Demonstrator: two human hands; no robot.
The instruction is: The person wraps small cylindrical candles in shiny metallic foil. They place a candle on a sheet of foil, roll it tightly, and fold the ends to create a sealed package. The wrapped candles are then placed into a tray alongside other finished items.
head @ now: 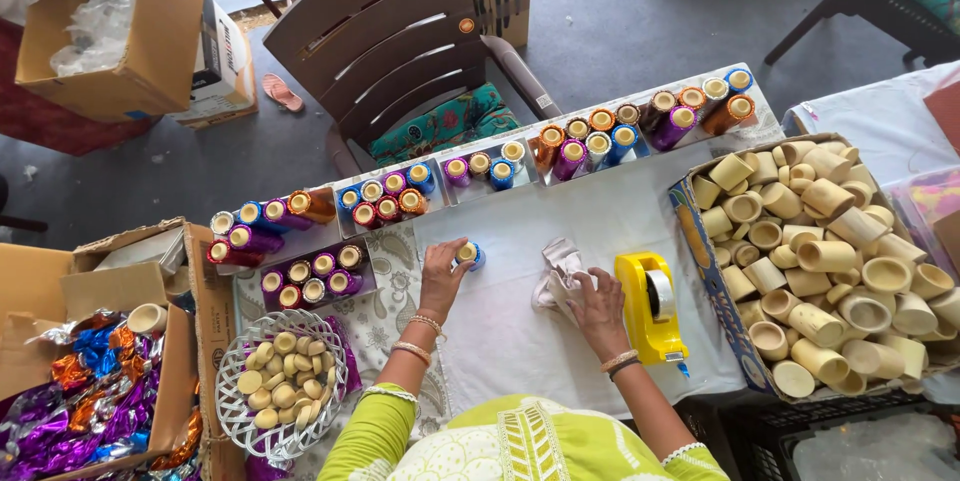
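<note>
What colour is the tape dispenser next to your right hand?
Yellow: the tape dispenser has a yellow body, seen best in the head view, just beside the right hand.

Our right hand hides part of the crumpled white cloth (its underside unseen), and the frame crops our elbows.

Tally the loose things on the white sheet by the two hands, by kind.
Cup, gripped by the left hand: 1
Crumpled wrap, gripped by the right hand: 1
Tape dispenser: 1
Total: 3
</note>
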